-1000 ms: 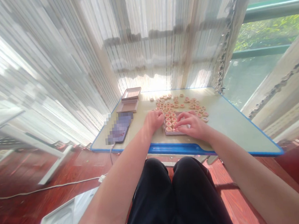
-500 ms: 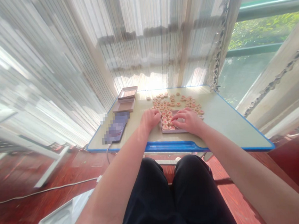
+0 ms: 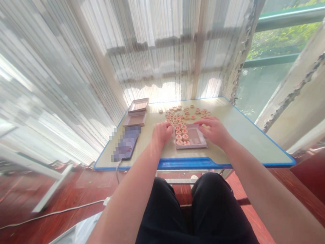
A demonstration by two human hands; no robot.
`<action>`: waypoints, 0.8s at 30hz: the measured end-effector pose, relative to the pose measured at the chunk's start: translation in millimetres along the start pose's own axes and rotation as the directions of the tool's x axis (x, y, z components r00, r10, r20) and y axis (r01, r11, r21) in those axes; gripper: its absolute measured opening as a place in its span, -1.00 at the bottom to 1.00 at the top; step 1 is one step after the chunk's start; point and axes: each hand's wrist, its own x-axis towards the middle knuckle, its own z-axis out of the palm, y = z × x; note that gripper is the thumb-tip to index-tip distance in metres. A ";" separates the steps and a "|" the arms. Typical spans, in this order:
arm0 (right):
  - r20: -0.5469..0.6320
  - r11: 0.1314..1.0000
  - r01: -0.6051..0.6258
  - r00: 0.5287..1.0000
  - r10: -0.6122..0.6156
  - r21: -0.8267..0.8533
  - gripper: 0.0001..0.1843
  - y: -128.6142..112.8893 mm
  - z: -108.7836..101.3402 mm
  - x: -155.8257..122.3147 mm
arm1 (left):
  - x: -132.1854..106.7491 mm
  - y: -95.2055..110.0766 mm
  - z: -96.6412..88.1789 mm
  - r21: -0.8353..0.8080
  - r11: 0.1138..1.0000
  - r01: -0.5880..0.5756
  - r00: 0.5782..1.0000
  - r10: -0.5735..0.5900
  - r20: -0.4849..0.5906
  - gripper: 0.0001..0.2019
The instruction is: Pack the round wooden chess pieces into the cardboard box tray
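A shallow open box (image 3: 196,137) lies near the front of the table. Two columns of round wooden Chinese chess pieces (image 3: 181,134) with red characters fill its left side, and its right side shows bare bottom. Just left of the box rests my left hand (image 3: 162,133), fingers curled closed; whether anything is inside them is hidden. My right hand (image 3: 214,129) is at the box's upper right corner, its fingers reaching left with a gap between thumb and forefinger. No piece shows in it. Loose chess pieces (image 3: 174,113) lie scattered behind the box.
On the table's left side are two more shallow boxes (image 3: 134,120), partly overlapping, and a phone (image 3: 128,144) with a cable. A blue tray groove (image 3: 186,163) runs along the front edge of the table (image 3: 249,137). Curtains (image 3: 154,31) hang behind.
My right hand has moved right, from over the pieces in the box to the box's right corner. My left hand stays beside the box. The view has tilted slightly.
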 end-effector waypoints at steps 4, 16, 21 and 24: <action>0.084 0.983 -0.180 0.980 0.181 -0.023 -0.61 14.7 -20.9 24.7 | -1.8 -4.0 2.4 -0.008 1.000 0.019 0.997 -0.020 -0.080 -0.71; 0.078 0.958 -0.167 0.979 0.189 -0.232 -0.59 82.1 -20.4 63.8 | 54.9 20.8 -3.1 -0.027 0.987 -0.158 0.980 0.153 -0.130 -0.71; 0.015 0.934 -0.268 0.960 0.279 -0.238 -0.56 84.8 -25.2 63.5 | 79.3 -11.7 8.5 -0.075 0.990 -0.123 0.976 0.107 -0.189 -0.69; 0.017 0.915 -0.297 0.949 0.313 -0.274 -0.62 85.9 -20.9 63.0 | 78.7 -27.8 17.6 -0.021 0.994 -0.106 0.985 0.102 -0.140 -0.68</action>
